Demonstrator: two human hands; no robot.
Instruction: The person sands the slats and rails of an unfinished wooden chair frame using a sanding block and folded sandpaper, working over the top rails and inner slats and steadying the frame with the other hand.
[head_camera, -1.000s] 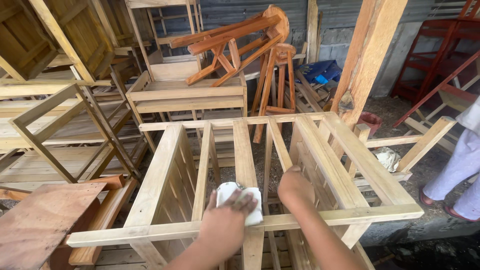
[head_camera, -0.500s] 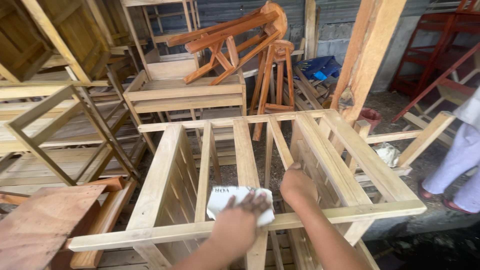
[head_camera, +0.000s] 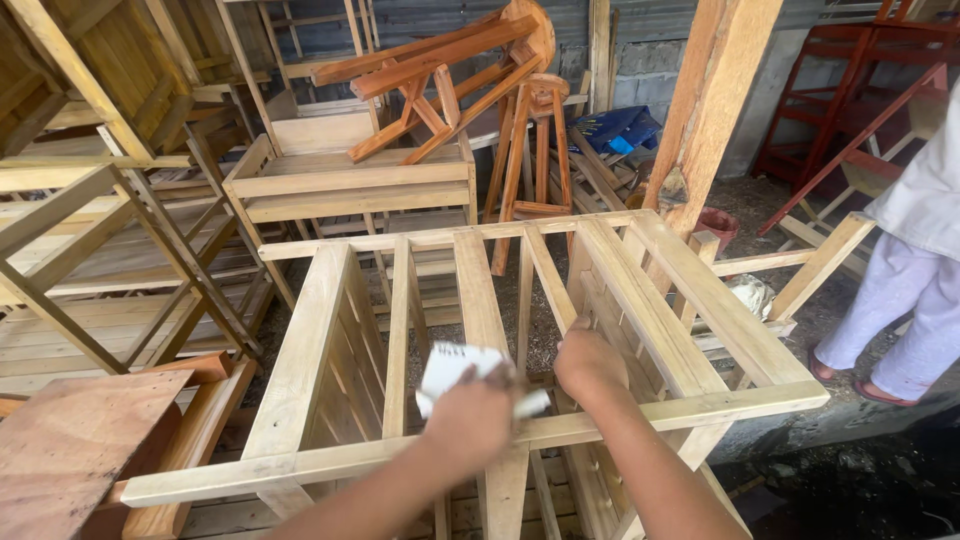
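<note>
A pale unfinished wooden frame (head_camera: 700, 290) with slats fills the middle of the head view. My left hand (head_camera: 470, 420) presses a white folded sheet, likely sandpaper (head_camera: 450, 365), against the wide centre slat (head_camera: 480, 290) near the frame's front rail (head_camera: 330, 462). My right hand (head_camera: 588, 362) rests closed on the frame just right of it, steadying a thin slat. The fingers of both hands point away from me and are partly hidden.
More bare wooden furniture frames (head_camera: 100, 250) are stacked at left. A brown board (head_camera: 70, 440) lies at the lower left. A bench with upturned stools (head_camera: 440, 70) stands behind. A wooden post (head_camera: 710, 110) rises at right, and a person in white trousers (head_camera: 900, 300) stands at the far right.
My left hand has slid the white sheet along the centre slat toward the right and nearer the front rail. My right hand has stayed in nearly the same spot.
</note>
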